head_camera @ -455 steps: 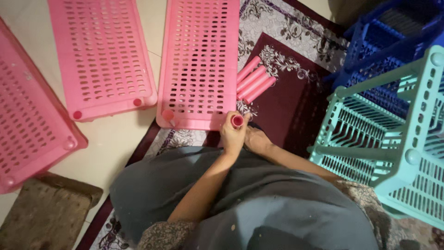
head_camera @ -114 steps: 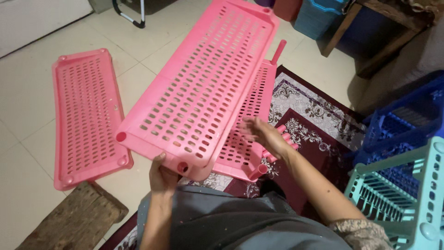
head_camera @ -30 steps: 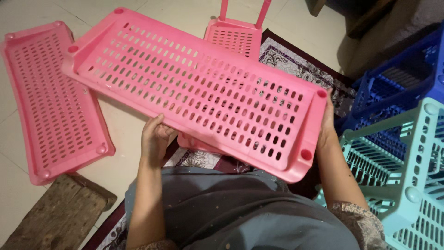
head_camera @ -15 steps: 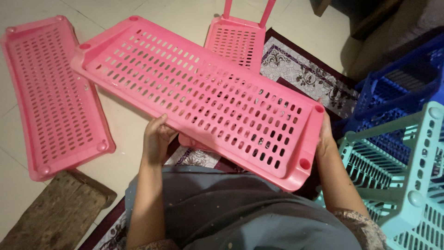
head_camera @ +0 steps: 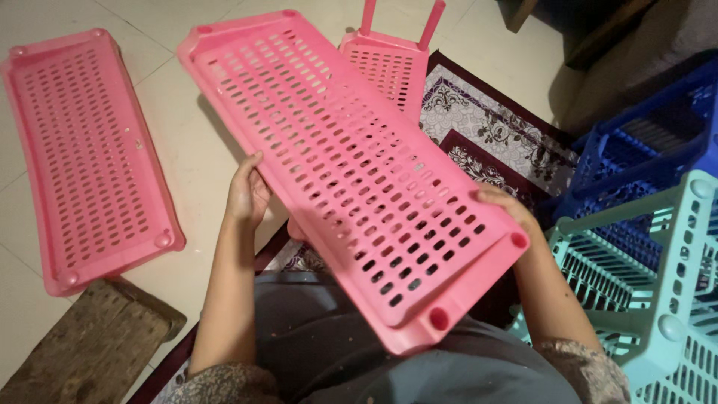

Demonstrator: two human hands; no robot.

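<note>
You hold a long pink slotted shelf (head_camera: 351, 172) slanted across your lap, its near corner over your grey skirt (head_camera: 359, 366). Your right hand (head_camera: 502, 209) clasps the right edge near that end, fingers curled over the rim. Your left hand (head_camera: 248, 193) grips the left long edge, its fingers hidden beneath. Just right of you stand a teal rack (head_camera: 658, 299) and, behind it, a blue rack (head_camera: 643, 150). A wooden block (head_camera: 90, 344) lies at your left. Farther out, a second pink shelf (head_camera: 82, 150) lies flat on the tiled floor (head_camera: 187, 142), and another pink shelf with two upright tubes (head_camera: 389, 60) rests on the patterned rug (head_camera: 486, 135).
</note>
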